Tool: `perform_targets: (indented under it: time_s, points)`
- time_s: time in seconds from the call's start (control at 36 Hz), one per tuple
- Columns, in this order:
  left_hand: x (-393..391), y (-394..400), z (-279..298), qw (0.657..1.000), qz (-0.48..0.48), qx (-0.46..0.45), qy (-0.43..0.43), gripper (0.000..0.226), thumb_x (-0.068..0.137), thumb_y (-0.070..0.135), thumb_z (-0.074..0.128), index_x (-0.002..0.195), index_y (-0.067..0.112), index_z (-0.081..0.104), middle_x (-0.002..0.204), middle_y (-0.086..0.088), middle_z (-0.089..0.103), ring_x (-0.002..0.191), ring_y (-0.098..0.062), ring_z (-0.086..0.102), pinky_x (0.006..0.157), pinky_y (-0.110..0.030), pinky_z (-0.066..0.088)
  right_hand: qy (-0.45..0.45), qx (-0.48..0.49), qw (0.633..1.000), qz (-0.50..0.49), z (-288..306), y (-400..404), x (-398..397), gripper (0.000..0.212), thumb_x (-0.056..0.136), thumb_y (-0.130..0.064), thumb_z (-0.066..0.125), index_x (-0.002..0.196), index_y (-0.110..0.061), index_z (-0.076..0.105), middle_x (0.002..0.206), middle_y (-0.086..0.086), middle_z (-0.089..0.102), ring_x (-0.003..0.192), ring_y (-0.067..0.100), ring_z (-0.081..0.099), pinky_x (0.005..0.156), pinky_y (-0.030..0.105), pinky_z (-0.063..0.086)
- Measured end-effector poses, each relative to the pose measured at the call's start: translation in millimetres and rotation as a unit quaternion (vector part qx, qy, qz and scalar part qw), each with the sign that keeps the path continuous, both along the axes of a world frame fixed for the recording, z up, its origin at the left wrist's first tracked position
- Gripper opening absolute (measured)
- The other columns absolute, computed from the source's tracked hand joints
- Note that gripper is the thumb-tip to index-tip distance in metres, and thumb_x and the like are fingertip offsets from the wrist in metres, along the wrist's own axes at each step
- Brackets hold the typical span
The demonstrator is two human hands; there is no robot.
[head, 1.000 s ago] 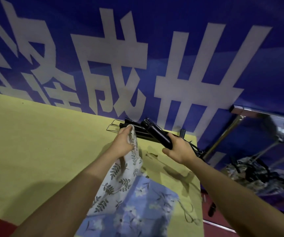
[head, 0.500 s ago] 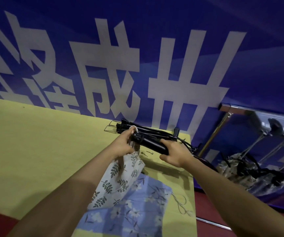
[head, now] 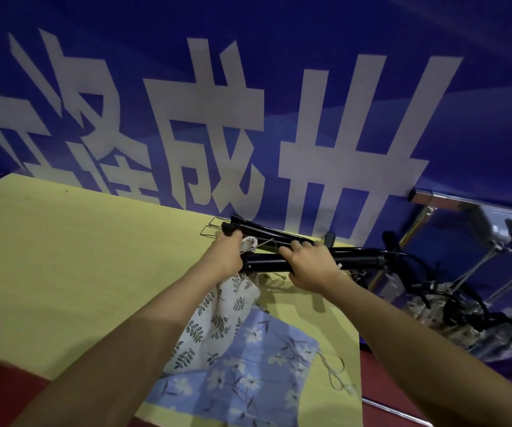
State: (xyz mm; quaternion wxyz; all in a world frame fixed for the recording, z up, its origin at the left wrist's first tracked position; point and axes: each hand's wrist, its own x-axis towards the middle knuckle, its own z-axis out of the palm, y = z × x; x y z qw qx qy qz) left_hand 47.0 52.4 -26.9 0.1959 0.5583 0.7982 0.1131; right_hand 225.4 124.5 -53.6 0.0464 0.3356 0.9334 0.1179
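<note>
My right hand grips a black hanger by its thick black bar, held level above the yellow table. My left hand pinches the top edge of a white leaf-print cloth against the bar's left end. The cloth hangs down from that hand onto the table. A thin metal wire shows beside my left fingers.
A blue floral cloth lies flat near the table's front right, with a thin cord trailing off it. More black hangers lie stacked at the table's far edge against the blue banner wall. A metal rack with dark hangers stands at right.
My right hand brought the black hanger from tilted to level and leftward, meeting my left hand. My left hand kept hold of the leaf-print cloth and lifted its edge to the bar.
</note>
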Motion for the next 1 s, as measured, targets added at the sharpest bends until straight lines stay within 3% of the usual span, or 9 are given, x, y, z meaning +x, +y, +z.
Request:
perform_targets:
  time_s: [0.08,0.14,0.22,0.39,0.5,0.58,0.72,0.89,1.0]
  points:
    - [-3,2,-7,0.999,0.022,0.004,0.026,0.015,0.088,-0.003,0.045,0.091,0.000,0.059,0.104,-0.019,0.059,0.096,-0.035,0.060,0.078,-0.036,0.048,-0.002,0.002,1.000,0.010,0,1,-2,0.046,0.091,-0.023,0.049,0.135,-0.018,0.036,0.126,0.012,0.051,0.112,0.033,0.052,0.094,0.043,0.039]
    - [-4,3,-11,0.999,0.030,0.037,0.011,0.028,0.087,-0.006,0.045,0.106,0.000,0.065,0.112,-0.018,0.060,0.101,-0.035,0.060,0.086,-0.039,0.052,-0.004,0.001,1.000,0.015,0,2,-4,0.046,0.091,-0.021,0.049,0.135,-0.018,0.037,0.126,0.012,0.051,0.112,0.033,0.052,0.095,0.043,0.038]
    - [-2,2,-11,0.996,0.020,0.081,-0.029,0.050,0.087,-0.011,0.041,0.132,0.007,0.054,0.126,-0.015,0.056,0.114,-0.033,0.054,0.095,-0.039,0.047,-0.004,0.013,1.000,0.028,1,1,-6,0.042,0.089,-0.018,0.050,0.131,-0.016,0.040,0.123,0.013,0.052,0.110,0.035,0.052,0.093,0.042,0.038]
    - [-3,1,-12,0.980,-0.011,0.092,-0.176,0.063,0.087,-0.014,0.040,0.144,0.012,0.039,0.144,-0.003,0.040,0.132,-0.020,0.040,0.093,-0.010,0.028,-0.010,0.064,0.995,0.078,9,-3,-13,0.035,0.085,-0.011,0.053,0.119,-0.010,0.048,0.109,0.013,0.057,0.099,0.033,0.055,0.084,0.039,0.039]
    - [1,-1,-12,0.976,-0.067,0.071,-0.197,0.071,0.084,-0.011,0.050,0.147,0.016,0.031,0.147,-0.002,0.034,0.133,-0.017,0.037,0.094,-0.010,0.033,-0.043,0.123,0.986,0.100,16,-2,-22,0.035,0.062,-0.021,0.076,0.092,-0.010,0.062,0.080,0.008,0.061,0.071,0.025,0.059,0.066,0.033,0.046]
    - [8,-2,-11,0.987,-0.100,0.045,-0.118,0.080,0.083,0.010,0.063,0.150,0.015,0.021,0.150,0.000,0.026,0.133,-0.023,0.027,0.110,-0.028,0.028,-0.032,0.169,0.978,0.121,15,3,-25,0.036,0.056,-0.020,0.079,0.086,-0.009,0.063,0.070,0.006,0.058,0.062,0.023,0.056,0.062,0.033,0.045]
    - [15,3,-23,0.991,-0.054,0.089,0.084,0.054,0.081,0.033,0.066,0.126,0.013,0.045,0.133,-0.003,0.038,0.121,-0.026,0.032,0.100,-0.036,0.028,0.011,0.218,0.961,0.169,20,4,-34,0.019,0.070,-0.017,0.069,0.087,-0.010,0.063,0.075,0.004,0.060,0.068,0.024,0.058,0.078,0.039,0.046]
    - [14,11,-28,0.990,0.018,0.124,0.062,0.042,0.082,0.028,0.064,0.118,0.011,0.052,0.122,-0.006,0.049,0.118,-0.027,0.037,0.095,-0.035,0.030,0.146,0.264,0.937,0.178,16,9,-33,0.036,0.080,-0.014,0.045,0.113,-0.010,0.059,0.113,0.006,0.063,0.104,0.025,0.057,0.092,0.036,0.030]
    - [4,10,-28,0.986,0.047,0.159,0.019,0.037,0.080,0.025,0.064,0.113,0.013,0.054,0.119,-0.005,0.050,0.116,-0.026,0.037,0.089,-0.033,0.026,0.261,0.238,0.923,0.152,8,9,-25,0.032,0.077,-0.014,0.055,0.109,-0.012,0.051,0.105,0.006,0.063,0.093,0.024,0.046,0.080,0.033,0.030]
